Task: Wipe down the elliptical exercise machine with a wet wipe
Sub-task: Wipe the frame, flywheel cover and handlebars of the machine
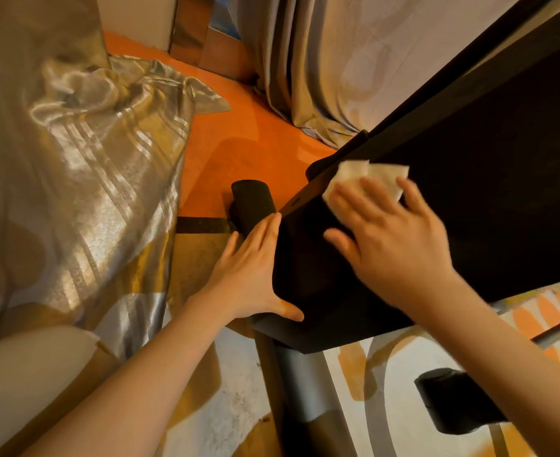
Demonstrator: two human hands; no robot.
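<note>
The black housing of the elliptical machine (469, 199) fills the right of the head view, sloping down toward me. A white wet wipe (354, 174) lies flat on its top near the lower edge. My right hand (390, 239) presses the wipe against the housing with straight, spread fingers. My left hand (252, 275) rests flat against the housing's left side, thumb hooked on its bottom corner. A grey support tube (305, 390) runs down below the housing. Black end caps of the base bar show at left (252, 202) and lower right (450, 400).
Shiny silver-gold curtain fabric (91, 179) pools on the floor at left, close to my left arm. Another grey curtain (321, 70) hangs behind the machine. Orange floor (239, 133) shows between them, and a patterned orange-and-white rug (387, 390) lies under the machine.
</note>
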